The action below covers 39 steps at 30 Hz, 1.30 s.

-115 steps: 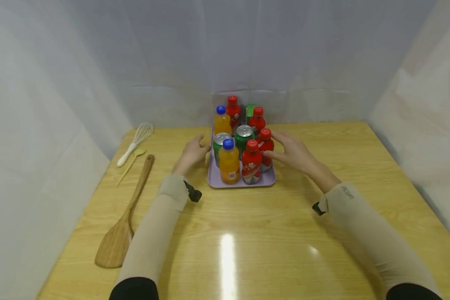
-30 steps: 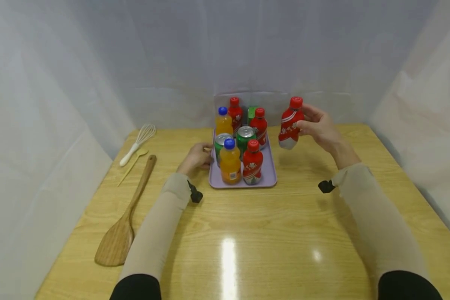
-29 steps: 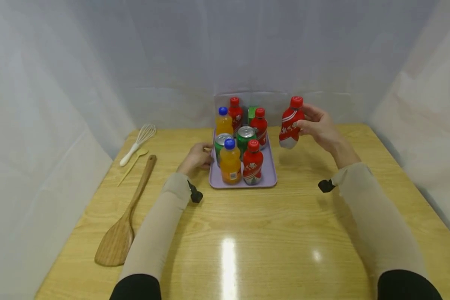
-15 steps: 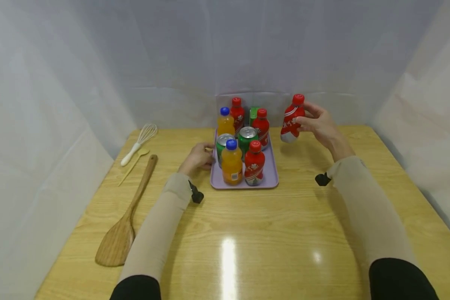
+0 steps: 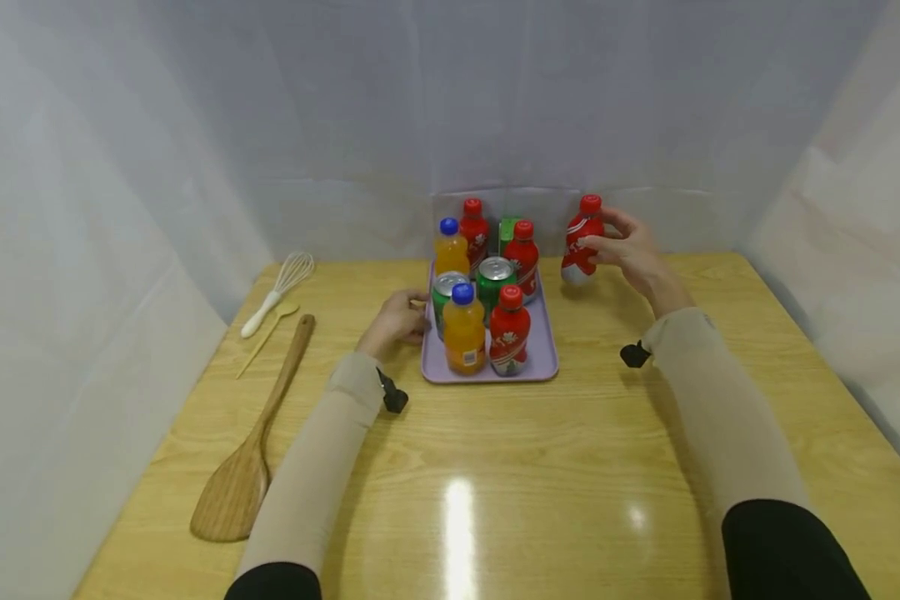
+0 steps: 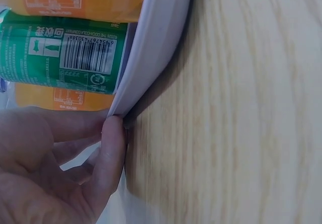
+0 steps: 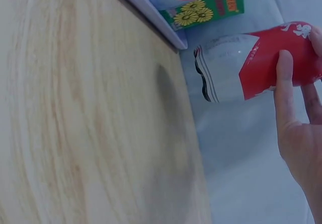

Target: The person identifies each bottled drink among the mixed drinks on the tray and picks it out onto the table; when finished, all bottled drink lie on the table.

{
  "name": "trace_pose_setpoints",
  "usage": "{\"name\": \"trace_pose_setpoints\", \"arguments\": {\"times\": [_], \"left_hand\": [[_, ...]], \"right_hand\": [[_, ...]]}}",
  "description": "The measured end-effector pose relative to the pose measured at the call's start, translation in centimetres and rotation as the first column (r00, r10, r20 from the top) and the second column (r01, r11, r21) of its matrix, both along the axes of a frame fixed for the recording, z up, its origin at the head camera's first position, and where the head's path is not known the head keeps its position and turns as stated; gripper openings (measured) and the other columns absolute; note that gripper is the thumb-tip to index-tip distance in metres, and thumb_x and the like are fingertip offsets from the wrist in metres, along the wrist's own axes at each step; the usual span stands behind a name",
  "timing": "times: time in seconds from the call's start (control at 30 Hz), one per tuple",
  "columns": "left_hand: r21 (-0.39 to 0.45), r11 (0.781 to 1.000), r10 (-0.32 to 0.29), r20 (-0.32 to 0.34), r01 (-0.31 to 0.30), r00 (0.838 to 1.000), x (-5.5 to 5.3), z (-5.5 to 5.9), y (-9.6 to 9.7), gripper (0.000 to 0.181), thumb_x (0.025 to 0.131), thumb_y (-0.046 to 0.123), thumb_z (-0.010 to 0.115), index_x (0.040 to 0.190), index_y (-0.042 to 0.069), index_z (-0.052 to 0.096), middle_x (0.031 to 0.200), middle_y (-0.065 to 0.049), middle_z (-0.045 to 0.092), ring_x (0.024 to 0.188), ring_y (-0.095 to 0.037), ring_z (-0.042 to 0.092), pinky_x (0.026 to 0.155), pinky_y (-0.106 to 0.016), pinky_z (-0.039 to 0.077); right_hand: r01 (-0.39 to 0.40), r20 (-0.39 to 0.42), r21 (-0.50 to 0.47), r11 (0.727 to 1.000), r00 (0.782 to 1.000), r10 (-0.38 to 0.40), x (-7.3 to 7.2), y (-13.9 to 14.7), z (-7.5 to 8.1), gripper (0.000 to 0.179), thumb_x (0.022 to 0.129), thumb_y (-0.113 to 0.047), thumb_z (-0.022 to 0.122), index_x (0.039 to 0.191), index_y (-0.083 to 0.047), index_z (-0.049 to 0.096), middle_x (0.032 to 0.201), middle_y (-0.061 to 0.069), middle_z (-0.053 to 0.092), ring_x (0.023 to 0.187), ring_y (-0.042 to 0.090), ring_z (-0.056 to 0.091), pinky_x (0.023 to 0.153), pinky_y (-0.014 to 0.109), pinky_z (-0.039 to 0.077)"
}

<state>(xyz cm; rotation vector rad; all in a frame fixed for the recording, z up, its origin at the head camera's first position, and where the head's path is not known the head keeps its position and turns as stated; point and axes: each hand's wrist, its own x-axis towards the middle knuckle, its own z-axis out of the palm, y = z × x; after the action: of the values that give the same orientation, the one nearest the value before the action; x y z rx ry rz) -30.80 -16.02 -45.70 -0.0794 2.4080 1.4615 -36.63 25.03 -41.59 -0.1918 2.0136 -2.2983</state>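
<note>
My right hand (image 5: pixel 636 257) grips a red-capped drink bottle (image 5: pixel 579 243) by its middle, right of the lilac tray (image 5: pixel 543 346). In the right wrist view the bottle (image 7: pixel 226 68) is held clear above the table, its shadow falling on the wood. My left hand (image 5: pixel 397 318) pinches the tray's left rim; the left wrist view shows thumb and finger on the tray edge (image 6: pixel 161 38). Standing on the tray are an orange drink bottle (image 5: pixel 464 333), a red bottle (image 5: pixel 509 333), green cans (image 5: pixel 497 279) and more bottles behind.
A green carton (image 5: pixel 507 229) stands at the back of the tray. On the table's left lie a whisk (image 5: pixel 276 293), a small yellow spoon (image 5: pixel 267 340) and a wooden spatula (image 5: pixel 247 462). White sheeting (image 5: pixel 570 100) hangs behind the table's back edge.
The right hand has taken the bottle from the tray's right side and lifted it out to the right; lately it has lowered slightly. The left hand has come onto the tray rim.
</note>
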Motion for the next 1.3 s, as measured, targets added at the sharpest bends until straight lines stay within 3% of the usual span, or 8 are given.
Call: {"name": "trace_pose_setpoints", "arguments": {"times": [0.17, 0.37, 0.67, 1.1, 1.3], "left_hand": [[-0.009, 1.0, -0.005, -0.003, 0.005, 1.0, -0.1, 0.0, 0.4, 0.057, 0.097, -0.008, 0.061, 0.153, 0.002, 0.05, 0.119, -0.019, 0.06, 0.087, -0.02, 0.064, 0.065, -0.026, 0.065], [-0.019, 1.0, -0.009, -0.018, 0.009, 1.0, 0.0, 0.1, 0.8, 0.055, 0.098, -0.007, 0.057, 0.152, 0.002, 0.051, 0.125, -0.023, 0.061, 0.088, -0.021, 0.064, 0.064, -0.026, 0.065], [0.008, 1.0, 0.019, -0.014, -0.019, 1.0, 1.2, 0.1, 0.7, 0.054, 0.1, -0.007, 0.055, 0.152, 0.003, 0.051, 0.119, -0.019, 0.06, 0.085, -0.018, 0.062, 0.065, -0.026, 0.065], [-0.018, 1.0, 0.014, -0.032, -0.015, 0.999, 0.9, 0.1, 0.5, 0.053, 0.1, -0.007, 0.053, 0.152, 0.003, 0.05, 0.117, -0.018, 0.06, 0.09, -0.021, 0.063, 0.069, -0.03, 0.067], [-0.016, 1.0, 0.024, -0.036, -0.025, 0.999, 0.9, -0.1, 0.5, 0.054, 0.1, -0.007, 0.055, 0.152, 0.004, 0.05, 0.115, -0.016, 0.059, 0.088, -0.02, 0.062, 0.067, -0.028, 0.066]], "right_hand": [[0.044, 0.003, 0.014, 0.999, 0.999, -0.044, -0.2, 0.4, -0.5, 0.069, 0.091, -0.004, 0.079, 0.153, -0.011, 0.051, 0.132, -0.005, 0.058, 0.104, 0.01, 0.068, 0.074, 0.022, 0.066], [0.089, 0.004, 0.048, 0.995, 0.996, -0.089, -0.2, 0.7, -1.0, 0.067, 0.091, -0.004, 0.08, 0.151, -0.012, 0.051, 0.13, -0.006, 0.056, 0.099, 0.009, 0.069, 0.074, 0.021, 0.066], [0.101, -0.002, 0.14, 0.985, 0.995, -0.102, -0.5, 0.3, -1.1, 0.076, 0.091, -0.01, 0.082, 0.157, -0.014, 0.045, 0.137, -0.007, 0.052, 0.107, 0.011, 0.064, 0.076, 0.021, 0.066], [0.142, 0.006, 0.092, 0.986, 0.99, -0.144, -1.1, -0.4, -1.2, 0.069, 0.091, 0.003, 0.077, 0.153, -0.009, 0.048, 0.128, -0.008, 0.053, 0.101, 0.01, 0.064, 0.076, 0.022, 0.066], [0.144, 0.013, 0.132, 0.981, 0.989, -0.147, -0.7, -0.4, -1.1, 0.067, 0.095, -0.003, 0.075, 0.154, -0.011, 0.046, 0.133, -0.007, 0.052, 0.107, 0.011, 0.062, 0.083, 0.023, 0.065]]}}
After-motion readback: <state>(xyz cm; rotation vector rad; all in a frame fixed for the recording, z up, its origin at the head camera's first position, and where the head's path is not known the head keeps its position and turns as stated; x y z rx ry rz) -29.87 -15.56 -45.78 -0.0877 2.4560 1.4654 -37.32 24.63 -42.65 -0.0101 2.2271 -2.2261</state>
